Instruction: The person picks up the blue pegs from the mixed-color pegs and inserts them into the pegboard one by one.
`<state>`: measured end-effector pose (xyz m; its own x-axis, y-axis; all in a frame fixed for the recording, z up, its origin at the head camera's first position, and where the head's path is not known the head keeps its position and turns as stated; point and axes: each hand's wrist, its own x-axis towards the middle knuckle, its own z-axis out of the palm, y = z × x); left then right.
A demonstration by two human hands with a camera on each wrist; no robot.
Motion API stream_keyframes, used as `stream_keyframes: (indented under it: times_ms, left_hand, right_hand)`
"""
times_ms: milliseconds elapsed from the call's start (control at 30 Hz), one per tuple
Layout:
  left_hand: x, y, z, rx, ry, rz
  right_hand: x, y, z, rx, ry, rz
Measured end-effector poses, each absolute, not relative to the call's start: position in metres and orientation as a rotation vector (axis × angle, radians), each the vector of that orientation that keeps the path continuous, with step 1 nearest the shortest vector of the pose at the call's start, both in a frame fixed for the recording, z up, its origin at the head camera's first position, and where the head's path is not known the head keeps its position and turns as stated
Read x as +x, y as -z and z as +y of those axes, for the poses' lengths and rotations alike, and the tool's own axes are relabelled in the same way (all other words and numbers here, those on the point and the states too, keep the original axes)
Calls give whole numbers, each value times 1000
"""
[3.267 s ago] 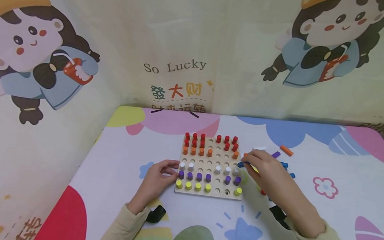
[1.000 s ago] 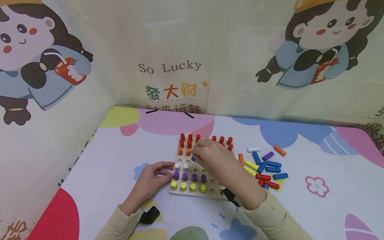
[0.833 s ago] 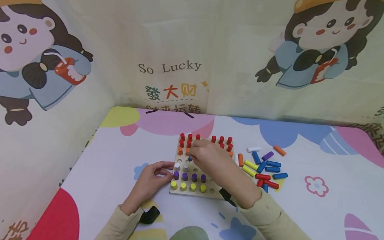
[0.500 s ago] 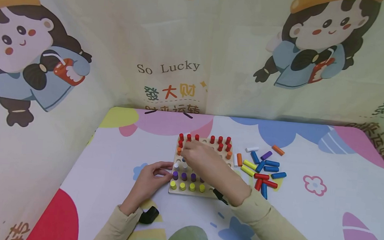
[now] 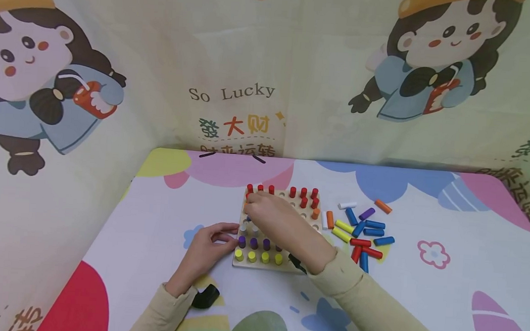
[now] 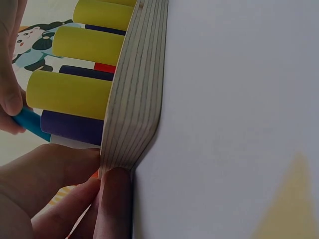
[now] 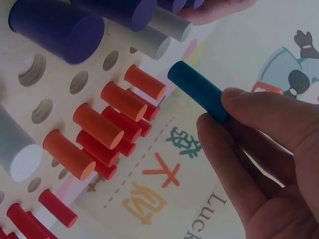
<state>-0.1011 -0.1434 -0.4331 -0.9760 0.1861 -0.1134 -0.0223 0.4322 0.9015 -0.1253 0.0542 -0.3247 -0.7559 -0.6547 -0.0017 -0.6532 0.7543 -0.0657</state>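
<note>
Right hand (image 5: 273,216): bent, thumb and fingertips closed in a pinch on one end of a blue peg (image 7: 197,89). The peg is tilted, its free end outside any hole. Change: over the last few seconds this hand has carried the peg from the right side of the board (image 5: 265,267) to its left side, near the row of bare holes (image 7: 79,82) between orange pegs (image 7: 98,126) and white pegs (image 5: 243,230). By judgement, transfer is nearly complete; insertion is outstanding.

Left hand (image 5: 212,246): thumb and bent fingers hold the board's left edge, as before.

Room: pale wall covering (image 5: 342,89) behind and at left, printed with cartoon figures, Chinese characters and "So Lucky".

Surface: white table (image 5: 142,239) with coloured printed shapes.

Board: wooden, flat on the table; red pegs (image 5: 304,192), purple pegs (image 5: 253,243) and yellow pegs (image 5: 252,256) also stand in rows, partly hidden by the right hand.

Loose pegs (image 5: 374,232): mixed colours, lying on their sides right of the board.
</note>
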Motion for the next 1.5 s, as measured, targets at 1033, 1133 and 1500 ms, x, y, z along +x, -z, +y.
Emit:
stream_keyframes:
  times_ms: [1033, 1133, 1500]
  left_hand:
    - [-101, 434, -145, 167, -1592, 2473]
    - [-100, 435, -145, 157, -1584, 2479]
    - [-101, 432, -143, 170, -1598, 2471]
  right_hand:
    - [-145, 336, 38, -1169, -3, 2796]
    - [-146, 338, 36, -1165, -5, 2800]
    - [-150, 342, 36, -1148, -13, 2790]
